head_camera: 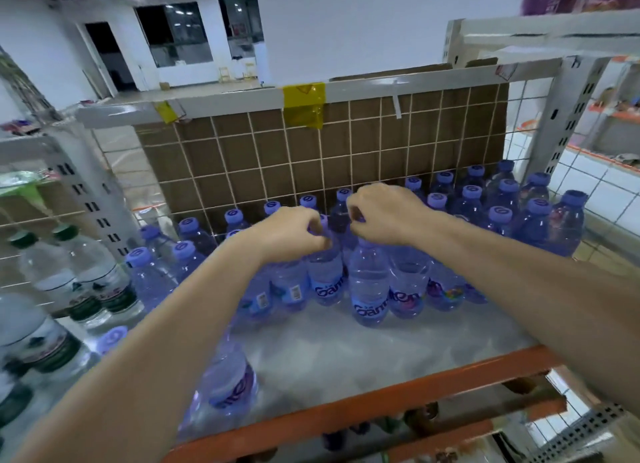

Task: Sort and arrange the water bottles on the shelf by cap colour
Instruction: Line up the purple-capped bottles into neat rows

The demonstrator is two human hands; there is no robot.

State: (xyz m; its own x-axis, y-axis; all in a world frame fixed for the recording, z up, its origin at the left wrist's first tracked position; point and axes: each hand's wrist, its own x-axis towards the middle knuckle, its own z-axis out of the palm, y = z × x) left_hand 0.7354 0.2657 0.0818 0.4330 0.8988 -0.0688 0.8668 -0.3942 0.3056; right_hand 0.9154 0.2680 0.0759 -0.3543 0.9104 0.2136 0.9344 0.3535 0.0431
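Two purple-capped water bottles stand side by side in the middle of the shelf (pixel 346 351), at the near edge of the purple group, and each is held by its neck. The left hand (pixel 294 234) curls its fingers round the cap and neck of the left bottle (pixel 323 279). The right hand (pixel 381 213) pinches the top of the right bottle (pixel 369 289), whose cap is hidden under the fingers. Both bottles appear to rest on the shelf surface; whether either is lifted slightly cannot be told.

Behind and to the right of them, the other purple-capped bottles (pixel 498 213) are packed in rows against the wire mesh back (pixel 346 144), which is lined with brown cardboard. More of them run along the far left, and one purple-capped bottle (pixel 225 376) stands apart at the near left, partly behind the left forearm. The green-capped bottles (pixel 83 275) stand together at the far left of the shelf.

The step in hand looks like tidying the purple group, with two bottles gripped at once. The next move probably calls for sliding or lifting the pair into line with their neighbours without knocking the close-packed bottles around them. The stray bottle at the near left would then need to join the group, away from the green caps.
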